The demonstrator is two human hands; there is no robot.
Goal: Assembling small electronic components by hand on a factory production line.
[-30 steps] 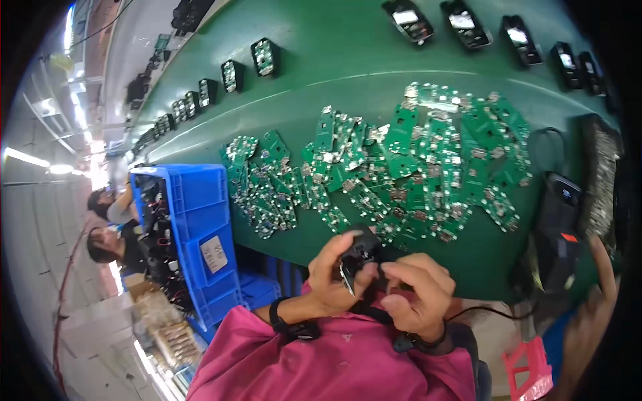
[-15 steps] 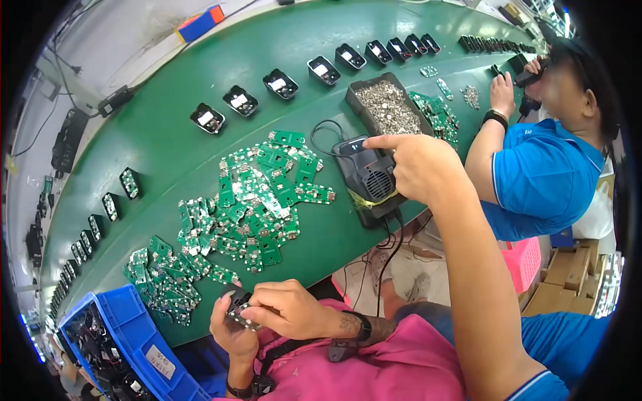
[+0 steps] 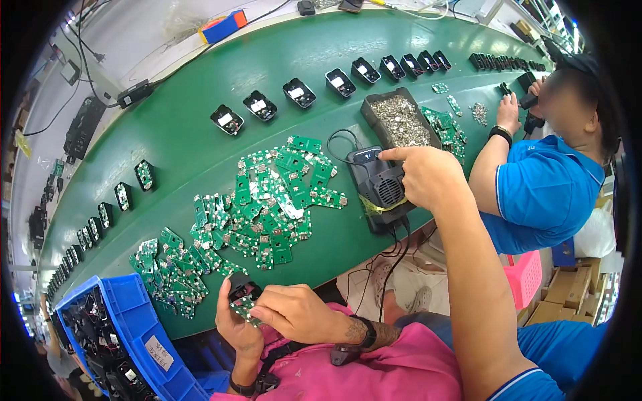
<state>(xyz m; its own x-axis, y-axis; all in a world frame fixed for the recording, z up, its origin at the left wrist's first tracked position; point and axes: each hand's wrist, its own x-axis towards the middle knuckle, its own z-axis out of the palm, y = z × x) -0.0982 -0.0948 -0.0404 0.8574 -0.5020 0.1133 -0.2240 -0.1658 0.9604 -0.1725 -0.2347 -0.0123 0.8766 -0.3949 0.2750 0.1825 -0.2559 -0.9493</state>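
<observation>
Near the front edge of the table, my left hand [image 3: 235, 329] is closed around a small black plastic casing [image 3: 246, 289]. Its open side faces up, partly hidden by fingers. Against it my right hand [image 3: 297, 314] pinches a green circuit board [image 3: 245, 306], thumb on top; the fingers cover part of the board. Just beyond both hands lies a loose heap of green circuit boards [image 3: 274, 194]. Another person's hand [image 3: 428, 175] reaches in from the right. Its index finger points at the small display of a grey-black vented device [image 3: 380, 184].
A dark tray of small metal parts [image 3: 401, 120] stands behind the device. Rows of black casings [image 3: 297, 92] line the table's far and left sides. At lower left is a blue crate [image 3: 127, 314] of black parts. A co-worker in blue [image 3: 535, 180] sits at right.
The view has shifted, moving the table things rightward in the picture. In my hands, the casing has turned so more of its opening shows. The other person's finger still points at the device.
</observation>
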